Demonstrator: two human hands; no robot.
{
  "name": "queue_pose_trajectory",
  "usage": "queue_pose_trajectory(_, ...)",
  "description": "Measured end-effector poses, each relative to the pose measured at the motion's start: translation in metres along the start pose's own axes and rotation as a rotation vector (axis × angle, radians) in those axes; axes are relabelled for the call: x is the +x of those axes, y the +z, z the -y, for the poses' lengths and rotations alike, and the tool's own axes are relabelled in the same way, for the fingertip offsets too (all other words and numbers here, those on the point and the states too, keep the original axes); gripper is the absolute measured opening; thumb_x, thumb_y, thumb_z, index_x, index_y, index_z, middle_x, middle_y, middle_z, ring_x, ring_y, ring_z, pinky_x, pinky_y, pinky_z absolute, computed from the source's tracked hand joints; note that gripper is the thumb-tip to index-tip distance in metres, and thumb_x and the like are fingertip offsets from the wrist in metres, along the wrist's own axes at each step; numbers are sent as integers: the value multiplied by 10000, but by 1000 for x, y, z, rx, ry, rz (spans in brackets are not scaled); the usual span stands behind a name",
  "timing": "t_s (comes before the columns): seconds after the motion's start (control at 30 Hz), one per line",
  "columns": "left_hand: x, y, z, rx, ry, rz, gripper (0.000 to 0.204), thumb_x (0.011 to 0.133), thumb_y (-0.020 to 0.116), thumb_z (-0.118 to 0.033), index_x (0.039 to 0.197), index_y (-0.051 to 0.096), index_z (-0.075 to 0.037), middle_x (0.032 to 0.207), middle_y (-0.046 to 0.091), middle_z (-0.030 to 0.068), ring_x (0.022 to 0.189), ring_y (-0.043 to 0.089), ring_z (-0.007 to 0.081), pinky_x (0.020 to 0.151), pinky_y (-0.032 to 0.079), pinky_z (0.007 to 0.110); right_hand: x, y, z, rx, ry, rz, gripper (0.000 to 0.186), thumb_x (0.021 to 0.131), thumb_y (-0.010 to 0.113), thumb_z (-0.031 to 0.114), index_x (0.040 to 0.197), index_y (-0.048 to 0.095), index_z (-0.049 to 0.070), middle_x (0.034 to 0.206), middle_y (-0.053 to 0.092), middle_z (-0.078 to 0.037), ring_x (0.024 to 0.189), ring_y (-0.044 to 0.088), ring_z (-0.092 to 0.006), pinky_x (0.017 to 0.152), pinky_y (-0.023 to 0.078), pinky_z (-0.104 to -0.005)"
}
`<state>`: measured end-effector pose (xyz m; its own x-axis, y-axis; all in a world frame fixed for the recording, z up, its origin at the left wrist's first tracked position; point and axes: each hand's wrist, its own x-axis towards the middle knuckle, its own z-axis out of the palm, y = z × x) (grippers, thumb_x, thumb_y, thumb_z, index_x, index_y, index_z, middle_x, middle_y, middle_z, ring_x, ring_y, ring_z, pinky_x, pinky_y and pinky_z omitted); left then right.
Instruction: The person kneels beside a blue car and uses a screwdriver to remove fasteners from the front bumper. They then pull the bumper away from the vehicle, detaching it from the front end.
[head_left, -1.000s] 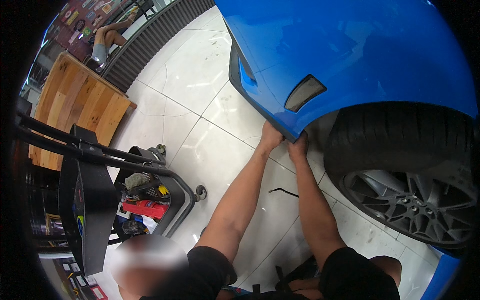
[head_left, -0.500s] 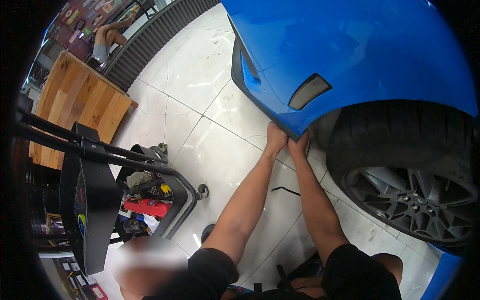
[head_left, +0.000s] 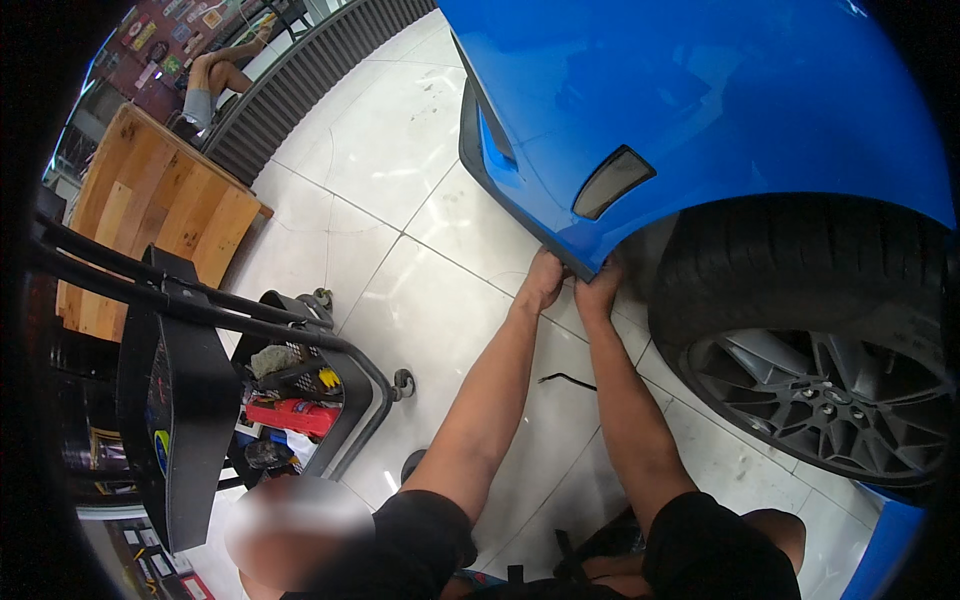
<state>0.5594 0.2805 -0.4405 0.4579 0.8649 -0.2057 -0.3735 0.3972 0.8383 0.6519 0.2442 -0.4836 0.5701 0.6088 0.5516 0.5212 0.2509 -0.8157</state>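
My left hand (head_left: 544,278) and my right hand (head_left: 597,292) grip the lower corner of the blue car's front bumper (head_left: 590,262), close together, with their fingertips hidden beneath it. A small dark mesh vent (head_left: 614,182) sits in the blue panel above them. Just right of my right hand is the front wheel (head_left: 800,330), with a black tire and a grey spoked rim. A thin bent black piece (head_left: 568,381), perhaps a cable or tool, lies on the white tiled floor (head_left: 430,340) below my hands.
A black wheeled cart (head_left: 170,400) with tools, rags and a red item stands at left, beside a wooden slatted piece (head_left: 170,215). A seated person's legs (head_left: 218,75) show beyond a dark grating (head_left: 300,60). A blurred person's head (head_left: 295,530) is at lower left.
Both hands stay on the bumper corner, with only slight shifts in position. The whole view has moved a little; nothing has visibly been let go or taken hold of.
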Motion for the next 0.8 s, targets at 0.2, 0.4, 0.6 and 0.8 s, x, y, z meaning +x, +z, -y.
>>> queue_pose_trajectory(0.2,3,-11,-6,166,-85,-6,374,952,590,-267,1191,599,21,1095,666,110,964,614,214,869,483,373,-16,2,-18,134,286,129,88,868,594,-23,955,606,-27,835,641,-88,694,623,-177,607,477,-310)
queue_pose_trajectory(0.4,-2,23,15,-442,-118,-11,313,965,567,-204,1195,610,4,1120,651,107,1010,604,236,903,479,353,-57,-20,-36,336,611,1,88,921,625,41,915,539,22,768,590,-46,606,539,-125,498,407,-280)
queue_pose_trajectory(0.6,34,12,40,150,346,-18,323,941,573,-141,1248,576,-41,1126,649,107,1020,610,218,885,499,385,-66,-28,-23,260,601,-87,183,963,634,149,898,514,27,708,552,-53,511,504,-140,444,371,-281)
queue_pose_trajectory(0.8,15,31,40,-667,-71,15,319,985,496,-186,1284,554,-87,1176,636,92,1085,601,231,900,502,395,-69,-65,-4,361,809,-195,239,980,617,213,901,518,11,707,553,-65,502,521,-148,435,386,-286)
